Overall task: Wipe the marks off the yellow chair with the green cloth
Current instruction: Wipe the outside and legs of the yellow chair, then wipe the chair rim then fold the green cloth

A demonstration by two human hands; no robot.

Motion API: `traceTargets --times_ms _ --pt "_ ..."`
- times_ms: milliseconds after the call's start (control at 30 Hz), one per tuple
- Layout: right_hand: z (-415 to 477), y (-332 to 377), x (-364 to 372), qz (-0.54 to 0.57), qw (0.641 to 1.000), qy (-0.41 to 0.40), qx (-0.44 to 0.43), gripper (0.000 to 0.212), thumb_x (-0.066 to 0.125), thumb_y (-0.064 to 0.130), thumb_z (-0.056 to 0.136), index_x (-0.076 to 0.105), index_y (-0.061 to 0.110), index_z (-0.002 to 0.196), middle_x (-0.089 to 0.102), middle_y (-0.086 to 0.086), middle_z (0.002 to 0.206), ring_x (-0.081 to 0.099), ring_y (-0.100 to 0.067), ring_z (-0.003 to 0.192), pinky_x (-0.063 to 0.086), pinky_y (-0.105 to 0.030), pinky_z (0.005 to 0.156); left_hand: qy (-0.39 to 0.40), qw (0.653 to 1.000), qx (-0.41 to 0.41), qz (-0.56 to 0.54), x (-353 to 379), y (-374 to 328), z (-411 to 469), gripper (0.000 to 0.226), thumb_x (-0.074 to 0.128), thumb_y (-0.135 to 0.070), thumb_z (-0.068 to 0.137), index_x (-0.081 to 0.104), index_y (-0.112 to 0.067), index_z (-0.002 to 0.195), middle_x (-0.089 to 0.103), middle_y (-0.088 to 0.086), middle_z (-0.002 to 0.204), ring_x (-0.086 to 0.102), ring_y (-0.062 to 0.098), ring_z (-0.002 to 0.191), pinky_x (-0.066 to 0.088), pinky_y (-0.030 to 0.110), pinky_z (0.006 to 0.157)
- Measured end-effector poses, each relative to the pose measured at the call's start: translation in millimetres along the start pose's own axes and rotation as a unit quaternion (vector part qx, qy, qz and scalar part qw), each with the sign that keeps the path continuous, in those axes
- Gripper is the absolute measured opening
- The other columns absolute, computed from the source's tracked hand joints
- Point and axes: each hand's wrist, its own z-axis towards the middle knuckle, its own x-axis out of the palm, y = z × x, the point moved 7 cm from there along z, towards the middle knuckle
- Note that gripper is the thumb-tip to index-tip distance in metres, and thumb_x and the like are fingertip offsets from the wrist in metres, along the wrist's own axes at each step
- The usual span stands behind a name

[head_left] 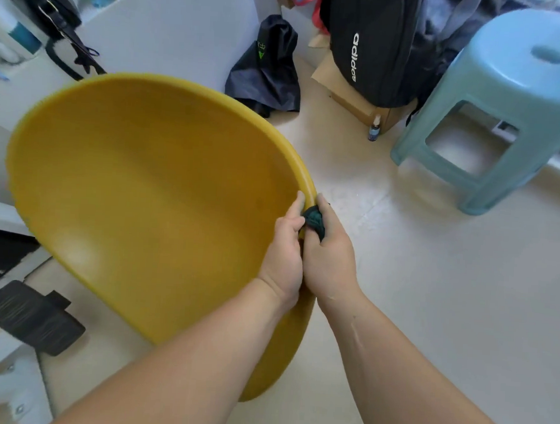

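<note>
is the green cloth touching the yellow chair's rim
Touching: the head view shows the bunched dark green cloth, gripped by the right hand, pressed against the yellow plastic chair's rim.

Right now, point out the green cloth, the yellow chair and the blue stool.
green cloth [314,217]: head view, on the bunched fabric showing between the two hands.
yellow chair [150,185]: head view, on the bare middle of the seat shell.
blue stool [506,84]: head view, on the top surface.

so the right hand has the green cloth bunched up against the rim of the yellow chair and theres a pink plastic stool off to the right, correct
Not quite: the stool is light blue, not pink. The rest holds in the head view: the right hand has the green cloth bunched against the rim of the yellow chair, and the stool stands off to the right on the floor.
</note>
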Motion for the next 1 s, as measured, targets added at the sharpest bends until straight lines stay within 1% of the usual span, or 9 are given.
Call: traceTargets --times_ms 100,200,300,367,433,600,667,833,1000 --pt "12 19 -14 -0.051 0.998 -0.012 0.021 0.065 0.044 0.007 0.097 0.035 0.035 0.156 0.046 0.008 0.156 0.046 -0.016 0.140 0.041 -0.034 0.113 0.027 0.999 -0.025 0.011 8 -17 7 0.076 0.045 -0.054 0.074 0.038 -0.037 0.148 0.038 -0.010 0.154 0.038 0.008 0.139 0.028 0.039 0.119" --pt "23 34 -20 -0.103 0.994 -0.012 0.030 0.065 0.041 0.007 0.098 0.033 0.035 0.157 0.043 0.007 0.157 0.047 -0.019 0.138 0.041 -0.033 0.104 0.049 0.994 -0.054 0.088 7 -35 18 0.061 0.037 -0.043 0.091 0.033 -0.035 0.151 0.033 -0.013 0.157 0.033 0.005 0.141 0.024 0.037 0.120" --pt "31 47 -13 -0.205 0.979 0.002 0.013 0.068 0.041 0.012 0.097 0.025 0.034 0.160 0.037 0.003 0.160 0.049 -0.027 0.135 0.047 -0.041 0.098 0.074 0.971 -0.055 0.222 4 -51 26 0.053 0.034 -0.031 0.102 0.026 -0.032 0.155 0.025 -0.017 0.158 0.024 0.003 0.144 0.020 0.027 0.118" --pt "35 54 -3 -0.314 0.949 0.000 -0.010 0.068 0.043 0.020 0.099 0.016 0.030 0.161 0.027 0.001 0.165 0.049 -0.031 0.132 0.050 -0.046 0.094 0.091 0.956 -0.053 0.274 0 -60 30 0.053 0.033 -0.027 0.104 0.021 -0.031 0.156 0.022 -0.016 0.159 0.022 0.001 0.144 0.021 0.021 0.113" --pt "41 60 6 -0.380 0.925 -0.006 -0.026 0.067 0.042 0.028 0.102 0.011 0.027 0.162 0.017 -0.001 0.169 0.043 -0.034 0.137 0.046 -0.050 0.099 0.059 0.952 -0.030 0.297 -15 -67 39 0.052 0.034 -0.029 0.105 0.022 -0.032 0.155 0.023 -0.011 0.161 0.023 0.003 0.144 0.021 0.025 0.116" --pt "77 80 43 -0.474 0.877 0.003 -0.077 0.073 0.042 0.030 0.102 0.000 0.026 0.161 0.003 0.001 0.171 0.024 -0.034 0.148 0.031 -0.056 0.112 -0.107 0.938 0.029 0.328 -93 -86 63 0.053 0.045 -0.035 0.101 0.029 -0.037 0.152 0.031 -0.006 0.155 0.041 0.011 0.131 0.033 0.034 0.112" --pt "96 89 58 -0.492 0.865 -0.003 -0.096 0.076 0.044 0.029 0.101 -0.002 0.029 0.161 0.004 0.001 0.171 0.026 -0.034 0.147 0.030 -0.056 0.113 -0.124 0.919 0.047 0.371 -126 -93 72 0.059 0.051 -0.034 0.098 0.026 -0.036 0.152 0.029 -0.004 0.155 0.038 0.016 0.136 0.033 0.041 0.114" --pt "127 107 97 -0.524 0.843 -0.063 -0.102 0.080 0.045 0.028 0.100 -0.008 0.033 0.160 0.015 0.004 0.168 0.032 -0.031 0.140 0.024 -0.056 0.113 -0.132 0.849 0.053 0.510 -212 -122 110 0.071 0.056 -0.044 0.093 0.020 -0.036 0.153 0.021 -0.002 0.160 0.025 0.024 0.144 0.029 0.044 0.116" --pt "156 125 141 -0.538 0.829 -0.128 -0.086 0.072 0.043 0.042 0.102 0.002 0.031 0.161 0.038 0.000 0.155 0.037 -0.031 0.134 0.021 -0.057 0.114 -0.174 0.761 0.063 0.622 -307 -182 152 0.077 0.057 -0.048 0.090 0.018 -0.033 0.154 0.016 0.005 0.161 0.020 0.033 0.145 0.028 0.050 0.114"
